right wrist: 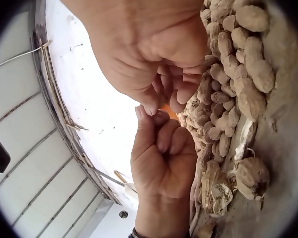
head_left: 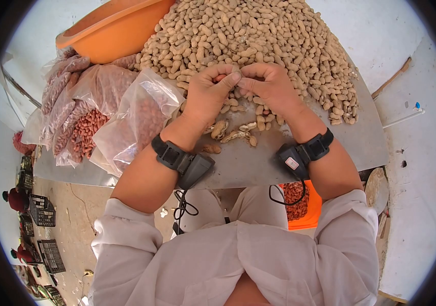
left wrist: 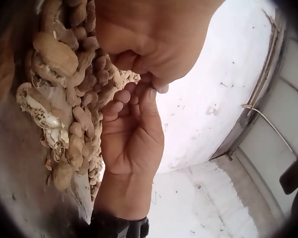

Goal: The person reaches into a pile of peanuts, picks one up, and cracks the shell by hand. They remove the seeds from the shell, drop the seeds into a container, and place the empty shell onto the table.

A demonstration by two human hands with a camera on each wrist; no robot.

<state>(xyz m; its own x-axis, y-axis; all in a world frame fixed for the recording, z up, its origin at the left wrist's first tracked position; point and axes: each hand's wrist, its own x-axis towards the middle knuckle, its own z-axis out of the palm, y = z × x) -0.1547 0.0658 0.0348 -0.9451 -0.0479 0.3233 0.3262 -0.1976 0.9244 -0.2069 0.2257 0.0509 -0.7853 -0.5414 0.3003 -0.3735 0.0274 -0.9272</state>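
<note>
Both hands meet at the fingertips over the near edge of a big heap of unshelled peanuts [head_left: 248,35]. My left hand [head_left: 206,97] has its fingers curled, and a reddish peanut kernel [head_left: 219,78] shows between thumb and forefinger. From the other side my right hand [head_left: 274,91] pinches at the same spot, thumb against the left thumb. The peanut at their tips is mostly hidden by the fingers in both wrist views. Just below the hands, broken peanut shells [head_left: 238,134] lie on the grey metal table [head_left: 251,166].
Clear plastic bags [head_left: 141,120] of red kernels lie left of the hands, with an orange basin [head_left: 113,30] behind them. Under the table edge stands an orange container [head_left: 307,220] of red kernels. Black crates [head_left: 51,255] sit on the floor far left.
</note>
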